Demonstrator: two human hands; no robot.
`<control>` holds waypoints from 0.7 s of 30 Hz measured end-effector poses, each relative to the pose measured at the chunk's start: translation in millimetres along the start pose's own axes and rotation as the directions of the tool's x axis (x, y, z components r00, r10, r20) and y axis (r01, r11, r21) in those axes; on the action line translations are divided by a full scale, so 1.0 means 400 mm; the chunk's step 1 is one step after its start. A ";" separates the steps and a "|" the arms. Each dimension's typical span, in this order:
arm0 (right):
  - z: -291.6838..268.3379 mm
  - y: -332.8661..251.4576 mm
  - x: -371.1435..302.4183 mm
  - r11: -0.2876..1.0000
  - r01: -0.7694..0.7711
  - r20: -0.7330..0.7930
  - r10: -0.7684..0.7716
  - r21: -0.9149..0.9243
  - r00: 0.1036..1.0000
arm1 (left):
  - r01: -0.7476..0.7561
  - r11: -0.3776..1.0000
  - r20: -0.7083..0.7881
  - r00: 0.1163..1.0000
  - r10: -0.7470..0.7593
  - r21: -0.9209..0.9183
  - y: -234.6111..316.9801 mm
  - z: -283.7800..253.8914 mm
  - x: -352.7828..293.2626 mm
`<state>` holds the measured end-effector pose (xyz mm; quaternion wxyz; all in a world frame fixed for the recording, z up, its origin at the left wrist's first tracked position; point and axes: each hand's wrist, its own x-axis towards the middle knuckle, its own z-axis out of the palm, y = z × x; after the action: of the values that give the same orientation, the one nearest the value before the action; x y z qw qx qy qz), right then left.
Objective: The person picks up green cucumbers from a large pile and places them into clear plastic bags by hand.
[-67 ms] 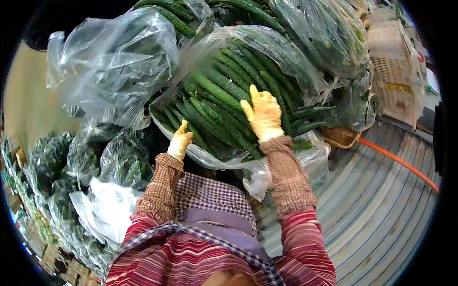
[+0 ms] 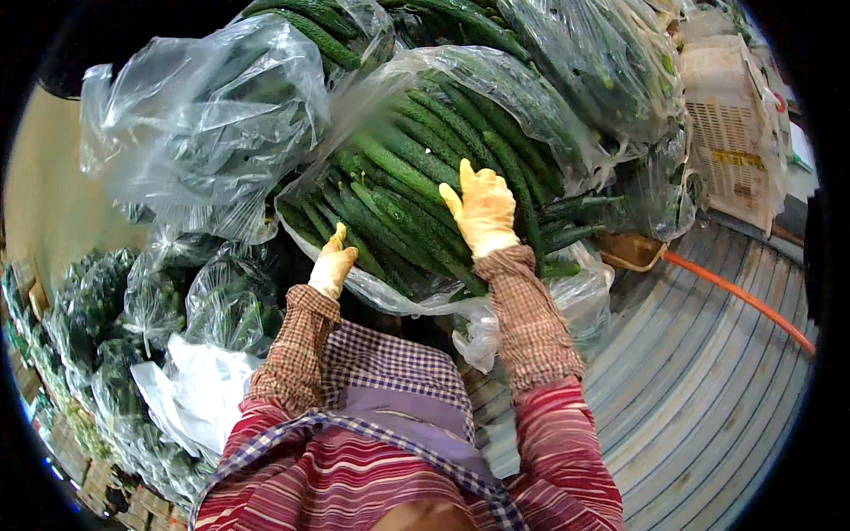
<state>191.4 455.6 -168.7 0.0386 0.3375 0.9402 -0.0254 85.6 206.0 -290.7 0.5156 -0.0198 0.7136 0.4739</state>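
Long green cucumbers (image 2: pixel 412 164) lie side by side in an opened clear plastic bag (image 2: pixel 403 303) in front of me. My left hand (image 2: pixel 335 264), in a cream rubber glove, is closed at the bag's near left rim, with one finger or the thumb pointing up along the cucumbers. What its other fingers pinch is partly hidden, but the rim runs into them. My right hand (image 2: pixel 485 211), gloved alike, rests over the near right part of the cucumbers. Its thumb stands apart from the fingers, and nothing shows held in it.
Another clear bag (image 2: pixel 212 115) bulges at the upper left, and more bagged cucumbers (image 2: pixel 602 62) lie behind. A pale plastic crate (image 2: pixel 726 133) stands at the right. An orange-red hose or handle (image 2: pixel 744 296) crosses the ribbed floor (image 2: pixel 691 389). Several filled bags (image 2: pixel 159 292) lie at the left.
My right hand has shifted slightly left over the cucumbers, its thumb spreading a little further from the fingers. My left hand stays at the bag's rim.
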 end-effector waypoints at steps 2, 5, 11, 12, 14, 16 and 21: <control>0.050 0.011 0.014 0.999 0.011 0.074 -0.009 -0.032 0.997 | -0.190 0.981 0.030 0.981 0.189 0.028 -0.026 -0.009 0.023; -0.024 -0.004 -0.094 0.997 0.071 -0.040 -0.070 0.023 0.997 | 0.110 0.870 0.366 0.927 0.086 -0.481 0.246 0.045 -0.087; -0.105 -0.027 -0.180 1.000 0.002 0.460 -0.004 0.004 0.888 | 0.267 0.624 0.310 0.950 -0.042 -0.734 0.276 0.117 -0.102; -0.063 0.030 -0.190 0.980 -0.057 -0.094 0.076 0.192 0.993 | 0.298 0.616 0.362 0.932 -0.023 -0.729 0.259 0.108 -0.107; -0.049 0.062 -0.138 0.996 -0.016 -0.069 0.022 0.085 0.997 | 0.357 0.586 0.445 0.895 0.007 -0.728 0.226 0.083 -0.111; 0.007 0.094 -0.151 0.998 0.063 0.076 -0.061 -0.024 0.995 | 0.416 0.543 0.496 0.868 0.000 -0.729 0.204 0.093 -0.121; 0.036 0.021 -0.248 0.979 0.173 0.059 -0.180 0.104 0.982 | 0.360 0.414 0.377 0.925 -0.044 -0.836 0.177 0.097 -0.107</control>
<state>274.0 398.4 -174.5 0.0515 0.2531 0.9622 -0.0862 96.9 252.4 -212.9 0.5810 -0.3044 0.2605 0.7084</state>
